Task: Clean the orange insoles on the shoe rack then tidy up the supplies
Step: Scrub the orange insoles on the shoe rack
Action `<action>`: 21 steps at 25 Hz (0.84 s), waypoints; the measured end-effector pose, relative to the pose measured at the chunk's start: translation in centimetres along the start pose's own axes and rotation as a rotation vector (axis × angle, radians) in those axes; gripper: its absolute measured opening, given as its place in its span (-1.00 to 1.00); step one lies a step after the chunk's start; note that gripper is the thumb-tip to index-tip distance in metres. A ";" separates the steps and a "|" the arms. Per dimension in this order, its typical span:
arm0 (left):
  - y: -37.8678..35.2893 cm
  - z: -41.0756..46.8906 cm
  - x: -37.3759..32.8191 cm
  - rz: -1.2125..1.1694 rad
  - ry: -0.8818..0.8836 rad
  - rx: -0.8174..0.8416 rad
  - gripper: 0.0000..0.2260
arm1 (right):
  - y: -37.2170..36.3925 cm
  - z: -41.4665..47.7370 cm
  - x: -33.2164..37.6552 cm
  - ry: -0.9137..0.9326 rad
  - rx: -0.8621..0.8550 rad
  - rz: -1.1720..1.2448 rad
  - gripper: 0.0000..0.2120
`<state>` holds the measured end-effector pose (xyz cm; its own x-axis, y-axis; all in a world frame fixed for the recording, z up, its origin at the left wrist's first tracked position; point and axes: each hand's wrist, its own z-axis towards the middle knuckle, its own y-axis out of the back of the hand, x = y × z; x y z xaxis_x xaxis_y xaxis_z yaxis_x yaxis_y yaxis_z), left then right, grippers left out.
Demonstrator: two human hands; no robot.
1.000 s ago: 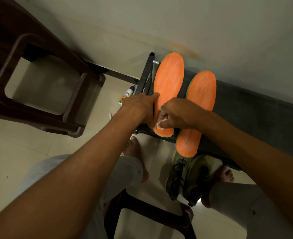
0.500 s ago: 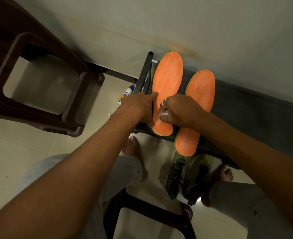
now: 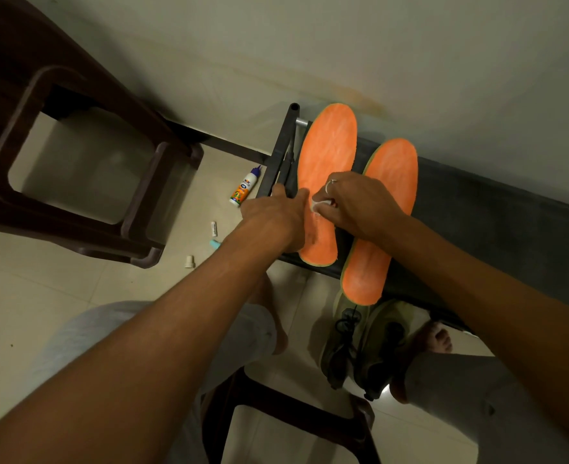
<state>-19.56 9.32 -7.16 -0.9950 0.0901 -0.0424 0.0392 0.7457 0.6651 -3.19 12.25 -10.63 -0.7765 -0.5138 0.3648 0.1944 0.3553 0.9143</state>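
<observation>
Two orange insoles lie side by side on the dark shoe rack (image 3: 497, 222). The left insole (image 3: 326, 152) is held down at its left edge by my left hand (image 3: 276, 219), thumb laid across it. My right hand (image 3: 356, 202) pinches a small white wad (image 3: 320, 206) against the middle of that insole. The right insole (image 3: 387, 202) lies partly under my right wrist, its heel hanging over the rack's front edge.
A small white bottle with a purple cap (image 3: 244, 190) lies on the floor by the rack's left end, with a white tube (image 3: 213, 229), a teal piece (image 3: 215, 244) and a white cap (image 3: 189, 261) nearby. Brown stool (image 3: 75, 169) at left. Olive shoes (image 3: 360, 343) under the rack.
My right hand with the white wad has slid up the left insole from near its heel toward the middle. My left hand stays on the insole's edge.
</observation>
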 end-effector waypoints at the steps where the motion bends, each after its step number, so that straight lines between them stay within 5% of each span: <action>1: 0.1 0.1 0.2 -0.030 0.000 0.003 -0.11 | 0.2 -0.1 -0.2 0.021 0.020 0.017 -0.84; 8: 0.2 0.1 0.8 -0.012 0.011 -0.045 0.09 | 0.6 -0.4 0.7 0.041 0.092 0.098 -0.80; 17: 0.2 0.5 0.5 -0.013 0.036 -0.051 0.08 | -0.5 2.7 0.4 -0.061 -0.053 -0.067 -0.74; 21: 0.3 0.5 0.5 -0.011 0.041 -0.057 0.09 | 0.0 1.5 1.2 -0.041 0.054 -0.034 -0.69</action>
<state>-19.98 9.90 -7.35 -0.9983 0.0541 -0.0205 0.0239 0.7079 0.7060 -5.00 12.77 -10.47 -0.8062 -0.4945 0.3249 0.1353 0.3806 0.9148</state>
